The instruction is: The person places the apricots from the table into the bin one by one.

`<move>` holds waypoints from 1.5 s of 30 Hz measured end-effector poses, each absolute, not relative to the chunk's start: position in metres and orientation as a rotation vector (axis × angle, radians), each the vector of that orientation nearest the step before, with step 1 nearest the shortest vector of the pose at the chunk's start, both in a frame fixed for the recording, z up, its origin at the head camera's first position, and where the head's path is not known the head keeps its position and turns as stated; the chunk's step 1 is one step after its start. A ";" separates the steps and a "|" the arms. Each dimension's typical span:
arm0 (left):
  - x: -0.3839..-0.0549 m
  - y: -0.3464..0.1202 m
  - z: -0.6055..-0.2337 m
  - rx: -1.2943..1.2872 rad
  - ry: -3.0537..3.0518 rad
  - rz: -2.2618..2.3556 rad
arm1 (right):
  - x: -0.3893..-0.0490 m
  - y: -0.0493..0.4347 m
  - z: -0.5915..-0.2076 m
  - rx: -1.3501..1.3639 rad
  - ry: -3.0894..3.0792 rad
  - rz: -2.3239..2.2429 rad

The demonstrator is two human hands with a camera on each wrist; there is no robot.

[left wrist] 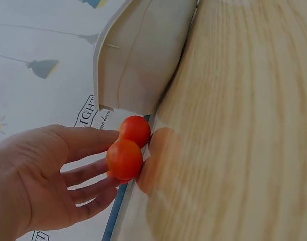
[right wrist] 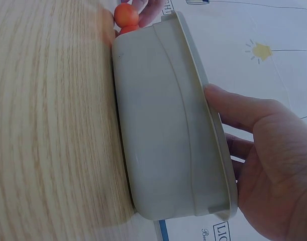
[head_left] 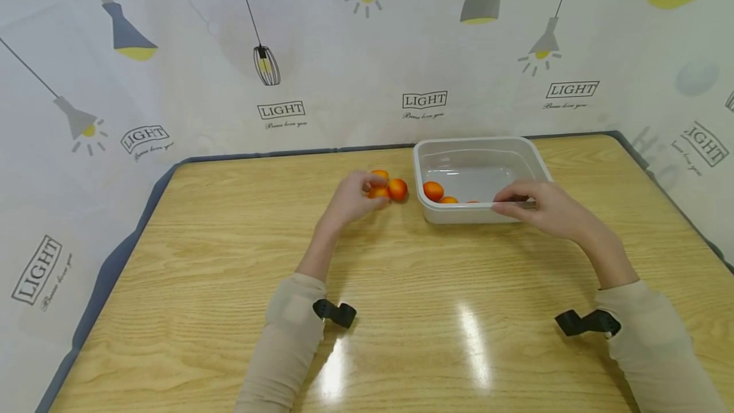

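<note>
Three small orange-red tomatoes (head_left: 398,190) sit close together on the table, left of a pale grey plastic box (head_left: 424,214). My left hand (head_left: 353,197) is right at them, its fingers spread and slightly bent. In the left wrist view its thumb and fingertips reach the edges of the tomatoes (left wrist: 124,158); no firm pinch shows. My right hand (head_left: 541,206) holds the near rim of the box between thumb and fingers. From the right wrist view, the thumb lies on the outer side of the rim and the fingers are partly hidden. Several tomatoes (head_left: 433,191) lie inside the box.
The box stands near the back edge of the wooden table (head_left: 401,311). Behind it hangs a white cloth (head_left: 344,69) printed with lamps. Both sleeves carry black wrist mounts (head_left: 335,313).
</note>
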State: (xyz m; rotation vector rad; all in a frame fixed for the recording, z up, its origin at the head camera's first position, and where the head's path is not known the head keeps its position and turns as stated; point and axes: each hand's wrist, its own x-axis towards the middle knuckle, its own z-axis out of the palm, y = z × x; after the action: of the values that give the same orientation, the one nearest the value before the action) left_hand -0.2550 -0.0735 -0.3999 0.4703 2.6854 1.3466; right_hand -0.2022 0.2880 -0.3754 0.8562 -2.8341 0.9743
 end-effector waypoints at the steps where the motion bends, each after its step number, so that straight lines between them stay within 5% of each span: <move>1: -0.255 -0.074 -0.401 0.471 2.683 1.336 | -0.202 0.288 -0.375 0.856 -2.834 0.973; 26: -0.249 -0.073 -0.389 0.338 2.667 1.429 | -0.201 0.286 -0.373 0.855 -2.841 0.981; 45: -0.238 -0.037 -0.356 0.777 2.474 1.826 | -0.202 0.287 -0.375 0.865 -2.827 0.983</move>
State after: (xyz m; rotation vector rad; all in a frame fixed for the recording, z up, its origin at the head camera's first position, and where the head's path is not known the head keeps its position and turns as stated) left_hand -0.2376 -0.0367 -0.3563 0.7766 2.4741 1.8262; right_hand -0.2018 0.2866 -0.3746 0.8650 -2.8267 0.9826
